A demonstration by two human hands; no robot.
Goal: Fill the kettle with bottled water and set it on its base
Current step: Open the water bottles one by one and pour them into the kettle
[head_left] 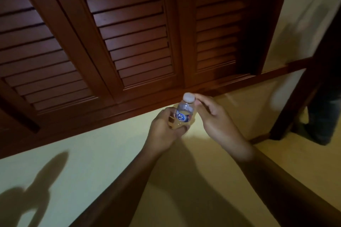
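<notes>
A small clear water bottle (185, 111) with a blue label and a white cap (189, 97) is held upright in front of me. My left hand (164, 130) is wrapped around its lower body. My right hand (215, 117) reaches in from the right, its thumb and fingertips at the cap. The kettle and its base are not in view.
Dark wooden louvred doors (129, 32) fill the upper part of the view. Pale tiled floor (73, 162) lies below my arms. At the far right stands another person's leg in dark trousers (324, 112) beside a dark wooden post (295, 108).
</notes>
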